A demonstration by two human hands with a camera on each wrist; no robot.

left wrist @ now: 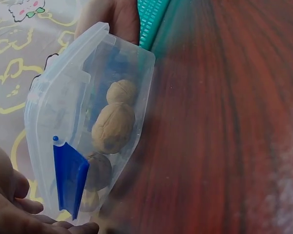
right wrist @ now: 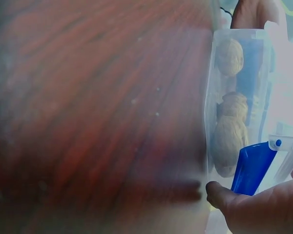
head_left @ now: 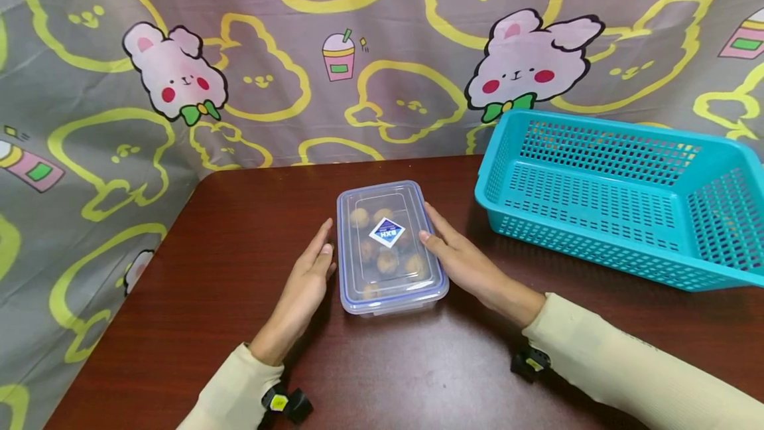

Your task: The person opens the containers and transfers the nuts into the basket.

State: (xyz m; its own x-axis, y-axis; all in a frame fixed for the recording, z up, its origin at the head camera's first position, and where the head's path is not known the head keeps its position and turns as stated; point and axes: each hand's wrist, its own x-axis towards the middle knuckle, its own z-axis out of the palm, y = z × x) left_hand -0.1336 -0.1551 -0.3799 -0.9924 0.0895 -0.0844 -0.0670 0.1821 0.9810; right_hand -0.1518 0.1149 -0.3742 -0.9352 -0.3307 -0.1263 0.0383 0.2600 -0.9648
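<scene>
A clear plastic box [head_left: 388, 244] with a blue-rimmed lid and a small label lies on the dark wooden table [head_left: 239, 231]. Several walnuts [left wrist: 112, 126] show through its wall. My left hand [head_left: 310, 271] lies along the box's left side with straight fingers touching it, close to a blue latch [left wrist: 68, 178]. On the opposite side my right hand [head_left: 453, 251] rests flat against the box. Its thumb [right wrist: 219, 192] sits just below the other blue latch [right wrist: 251, 168]. Neither hand curls round anything.
A teal perforated basket [head_left: 597, 198] stands tilted at the right back of the table, close to the box. A grey cartoon-print cloth [head_left: 89, 118] hangs behind the table and down its left side. The table's near-left corner edge runs diagonally.
</scene>
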